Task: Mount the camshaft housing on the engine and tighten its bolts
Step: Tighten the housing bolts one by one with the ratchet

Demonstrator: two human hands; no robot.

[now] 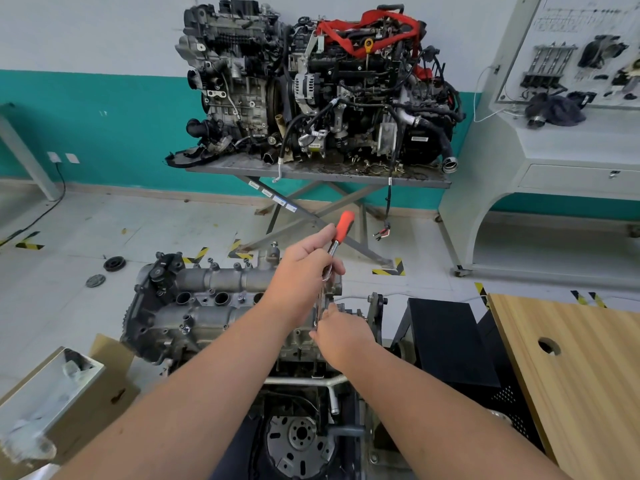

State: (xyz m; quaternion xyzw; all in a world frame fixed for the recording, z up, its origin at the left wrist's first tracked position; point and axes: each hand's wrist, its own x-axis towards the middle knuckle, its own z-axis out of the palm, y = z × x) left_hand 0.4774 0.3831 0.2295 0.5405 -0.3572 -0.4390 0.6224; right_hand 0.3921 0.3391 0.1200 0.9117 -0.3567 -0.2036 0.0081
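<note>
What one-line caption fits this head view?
Left hand grips an orange-handled ratchet while right hand steadies its extension on the camshaft housing.

Engine on its stand, hands at its right end

The housing (207, 299) sits on the engine (180, 327); the left hand (301, 271) holds a ratchet (337, 244) above the right hand (343, 336). A box (52, 393) lies left, a board (571, 368) right, and two engines (311, 81) sit on a table (311, 173) behind.

Workshop with a white-and-teal wall (104, 109), pale tiled floor (138, 230) with yellow-black tape marks (29, 243), and a wooden table (571, 368) at right.
</note>
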